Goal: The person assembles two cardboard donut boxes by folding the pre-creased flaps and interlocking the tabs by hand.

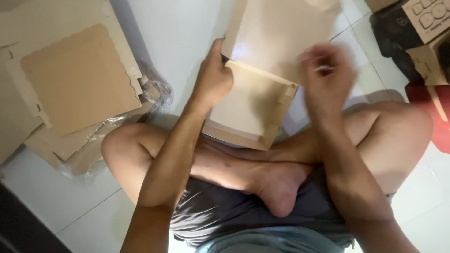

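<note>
A tan cardboard box [253, 105] with raised side walls rests on my crossed legs, its lid [276, 33] folded open away from me. My left hand [213, 77] grips the box at its left hinge corner, thumb along the edge. My right hand [326, 77] hovers blurred above the box's right side, fingers loosely curled, and nothing shows in it.
A stack of flat unfolded cardboard blanks [70, 79] lies on clear plastic wrap [157, 93] at the left on the white tiled floor [178, 33]. Cardboard boxes [429, 28] and a red object [433, 112] sit at the far right.
</note>
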